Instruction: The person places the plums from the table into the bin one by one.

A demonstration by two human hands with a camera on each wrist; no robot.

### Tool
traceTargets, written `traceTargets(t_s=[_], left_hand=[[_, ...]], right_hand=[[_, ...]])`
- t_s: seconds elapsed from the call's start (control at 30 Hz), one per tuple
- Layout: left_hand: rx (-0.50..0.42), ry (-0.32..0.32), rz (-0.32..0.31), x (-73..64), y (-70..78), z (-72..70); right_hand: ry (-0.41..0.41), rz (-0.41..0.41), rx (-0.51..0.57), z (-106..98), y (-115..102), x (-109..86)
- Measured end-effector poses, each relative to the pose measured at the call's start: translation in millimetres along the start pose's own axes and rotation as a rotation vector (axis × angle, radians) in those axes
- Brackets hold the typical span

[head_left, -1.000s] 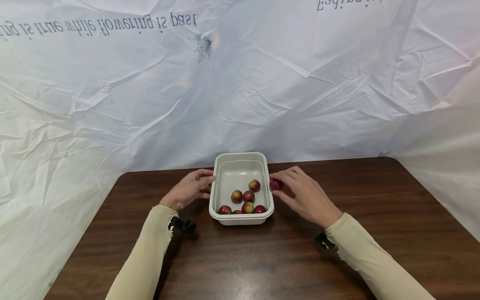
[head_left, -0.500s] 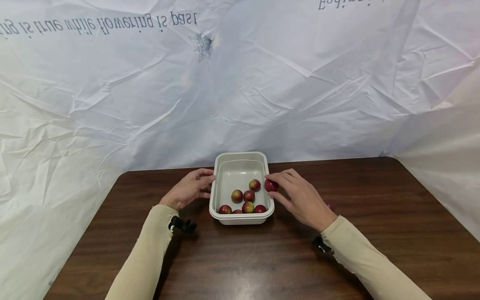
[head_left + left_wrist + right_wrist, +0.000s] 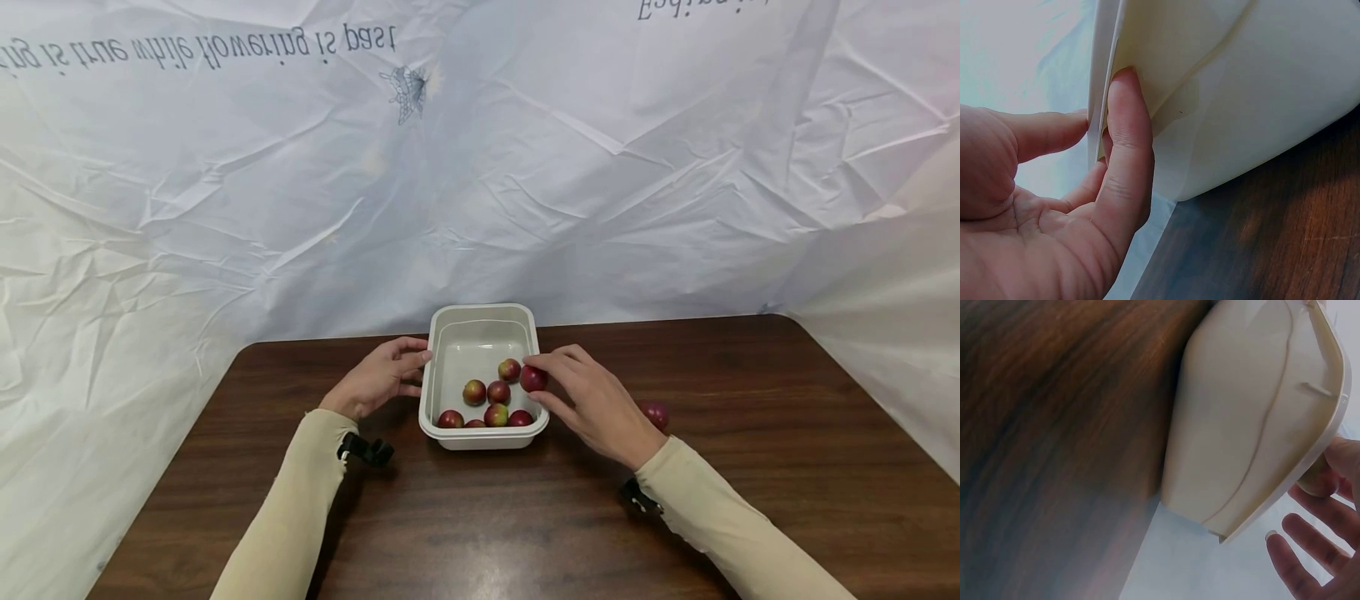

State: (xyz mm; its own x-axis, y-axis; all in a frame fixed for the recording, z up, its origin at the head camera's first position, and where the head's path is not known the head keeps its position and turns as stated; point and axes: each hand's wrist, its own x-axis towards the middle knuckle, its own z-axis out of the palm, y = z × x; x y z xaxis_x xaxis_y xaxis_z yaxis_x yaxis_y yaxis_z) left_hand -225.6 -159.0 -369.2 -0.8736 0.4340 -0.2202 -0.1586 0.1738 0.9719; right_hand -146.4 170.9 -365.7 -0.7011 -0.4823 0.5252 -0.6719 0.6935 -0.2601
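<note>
In the head view a pale off-white plastic container (image 3: 483,312) stands on the table. Several red and yellow-green plums (image 3: 498,392) lie inside, mostly toward its near end. My left hand (image 3: 378,379) pinches the container's left rim; the left wrist view has the thumb on one side of the rim (image 3: 1099,94) and a finger against the wall below it. Between the thumb and fingers of my right hand (image 3: 596,404) is a dark red plum (image 3: 534,378), held at the right rim. The right wrist view shows that plum (image 3: 1319,480) partly behind the rim, other fingers spread.
On the dark wooden table (image 3: 480,525), another red plum (image 3: 655,414) lies just right of my right wrist, partly hidden by it. A white wrinkled sheet (image 3: 480,192) with printed lettering hangs behind the table, close to the container's far end.
My right hand has moved left with the plum, from outside the container to over its right rim. The plum on the table has come into view behind the wrist. The left hand stays put.
</note>
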Motion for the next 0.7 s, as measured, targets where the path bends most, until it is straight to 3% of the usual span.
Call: traceTargets(t_s=[0.7], left_hand=[[0.001, 0.003, 0.001, 1.7, -1.9, -0.3]], right_hand=[[-0.012, -0.029, -0.023, -4.2, 0.8, 0.4]])
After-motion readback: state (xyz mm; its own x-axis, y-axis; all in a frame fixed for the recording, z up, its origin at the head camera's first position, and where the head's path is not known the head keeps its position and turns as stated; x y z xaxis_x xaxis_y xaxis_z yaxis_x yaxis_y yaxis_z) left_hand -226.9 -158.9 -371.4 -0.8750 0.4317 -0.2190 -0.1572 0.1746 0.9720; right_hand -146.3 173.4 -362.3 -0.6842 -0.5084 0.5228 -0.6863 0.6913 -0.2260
